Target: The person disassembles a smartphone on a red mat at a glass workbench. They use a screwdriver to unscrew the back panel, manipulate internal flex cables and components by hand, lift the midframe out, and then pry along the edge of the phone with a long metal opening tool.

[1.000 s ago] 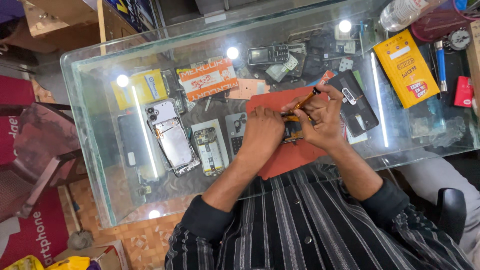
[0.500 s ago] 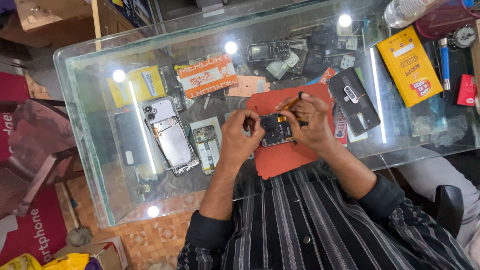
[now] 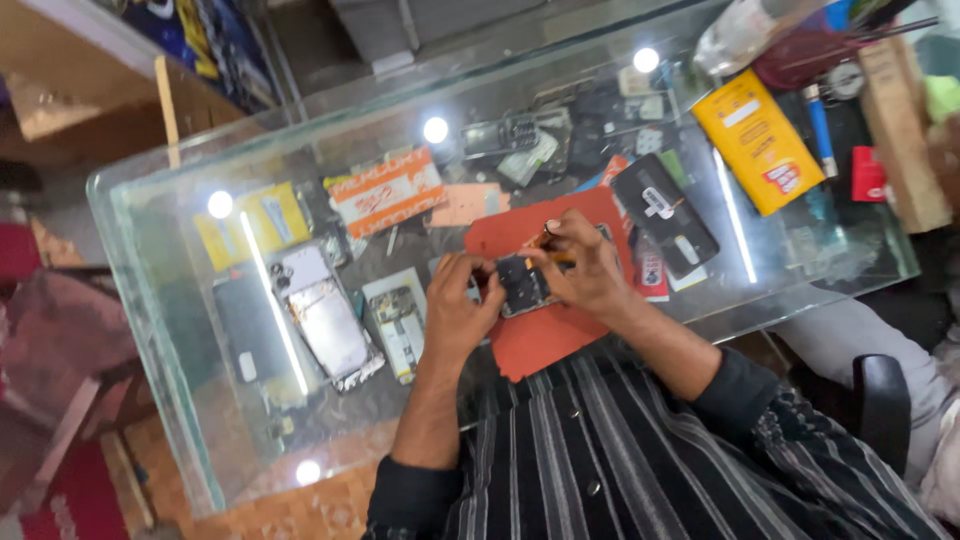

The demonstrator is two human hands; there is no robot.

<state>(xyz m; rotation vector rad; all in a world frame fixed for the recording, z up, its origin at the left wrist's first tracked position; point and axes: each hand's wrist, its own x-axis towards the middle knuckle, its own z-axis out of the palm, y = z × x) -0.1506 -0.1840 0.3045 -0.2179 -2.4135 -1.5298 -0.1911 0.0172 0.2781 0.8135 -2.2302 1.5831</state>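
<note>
A small opened dark phone point(image 3: 522, 285) lies on an orange-red mat point(image 3: 545, 330) on a glass counter point(image 3: 200, 400). My left hand point(image 3: 458, 308) grips the phone's left edge with the fingers curled over it. My right hand point(image 3: 585, 265) rests on the phone's right side and pinches a thin tool point(image 3: 548, 232) whose light tip sticks up above the fingers. The phone's right part is hidden under my right hand.
Opened phones point(image 3: 325, 320) and another point(image 3: 400, 325) lie to the left. A black phone point(image 3: 665, 215), a yellow box point(image 3: 757, 140), a keypad phone point(image 3: 500, 135) and orange packets point(image 3: 388, 190) lie around the mat. A black chair arm point(image 3: 885, 410) is at lower right.
My left hand moved off the top of the phone to its left edge, uncovering it. The view shifted slightly; the right hand stays at the phone with the tool.
</note>
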